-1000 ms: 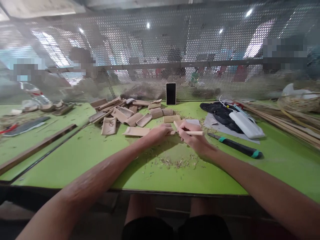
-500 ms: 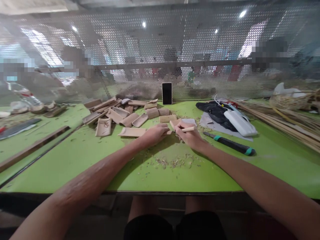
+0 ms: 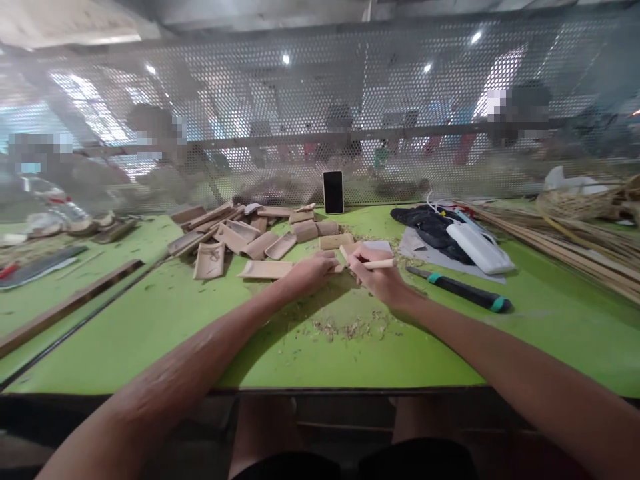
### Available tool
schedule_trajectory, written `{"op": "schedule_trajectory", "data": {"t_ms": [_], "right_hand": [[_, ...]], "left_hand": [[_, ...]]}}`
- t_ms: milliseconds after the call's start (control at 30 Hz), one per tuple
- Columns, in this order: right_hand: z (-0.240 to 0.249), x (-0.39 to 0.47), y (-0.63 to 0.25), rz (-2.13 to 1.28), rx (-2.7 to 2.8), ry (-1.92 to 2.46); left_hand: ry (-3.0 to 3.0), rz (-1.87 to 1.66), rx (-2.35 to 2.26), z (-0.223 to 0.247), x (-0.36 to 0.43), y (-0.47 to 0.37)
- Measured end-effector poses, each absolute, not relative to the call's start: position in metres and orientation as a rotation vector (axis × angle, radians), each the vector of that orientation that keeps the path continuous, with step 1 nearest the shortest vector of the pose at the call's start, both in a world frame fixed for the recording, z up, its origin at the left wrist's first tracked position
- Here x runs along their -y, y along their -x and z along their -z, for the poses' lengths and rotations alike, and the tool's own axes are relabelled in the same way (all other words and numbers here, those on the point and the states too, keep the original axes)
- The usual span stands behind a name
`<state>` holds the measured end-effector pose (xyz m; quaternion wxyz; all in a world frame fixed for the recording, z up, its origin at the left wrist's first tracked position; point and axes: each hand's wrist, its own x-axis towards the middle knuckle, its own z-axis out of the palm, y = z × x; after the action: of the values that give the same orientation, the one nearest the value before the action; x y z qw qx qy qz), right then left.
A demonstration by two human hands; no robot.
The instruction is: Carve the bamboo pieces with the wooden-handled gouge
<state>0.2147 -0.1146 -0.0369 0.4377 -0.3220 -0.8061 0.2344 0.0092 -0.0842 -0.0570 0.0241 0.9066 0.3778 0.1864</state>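
Observation:
My left hand (image 3: 316, 268) is closed on a piece of split bamboo (image 3: 339, 269), mostly hidden by the fingers. Against it works my right hand (image 3: 375, 272), its fingers wrapped round a carving tool with a pale wooden handle (image 3: 383, 264); the tool's working end is too small to make out. Just beyond the hands lies a short bamboo piece (image 3: 336, 241), and a longer split one (image 3: 266, 269) rests left of my left hand. Curled shavings (image 3: 345, 327) are scattered on the green table (image 3: 280, 367) in front of me.
A heap of split bamboo pieces (image 3: 235, 233) lies at left. A phone (image 3: 333, 192) stands upright by the perforated screen (image 3: 280, 153). To the right are a black-handled tool (image 3: 467, 292), a white power bank-like object (image 3: 477, 247), dark cloth (image 3: 425, 227) and long bamboo strips (image 3: 545, 233).
Both hands stay close together at the same spot, the right tilting slightly so the wooden handle lies flatter. The camera view has shifted a little.

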Motion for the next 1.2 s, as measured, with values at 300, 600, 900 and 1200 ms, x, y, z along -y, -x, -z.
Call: {"op": "schedule_trajectory", "data": {"t_ms": [300,600,900,1200], "right_hand": [[0.041,0.109,-0.217,-0.671,2.053,0.884],[0.041,0.106,-0.216,-0.659,1.981,0.939],[0.041,0.106,-0.217,-0.756,1.966,0.909],[0.041,0.107,-0.217,-0.793,1.974,0.927]], "left_hand": [[-2.785,-0.609,-1.158,0.052,0.091,-0.009],[-2.826,-0.567,-1.185,0.054,0.087,-0.009],[-2.798,-0.587,-1.204,0.055,0.088,-0.009],[-2.835,-0.595,-1.166,0.056,0.087,-0.008]]}}
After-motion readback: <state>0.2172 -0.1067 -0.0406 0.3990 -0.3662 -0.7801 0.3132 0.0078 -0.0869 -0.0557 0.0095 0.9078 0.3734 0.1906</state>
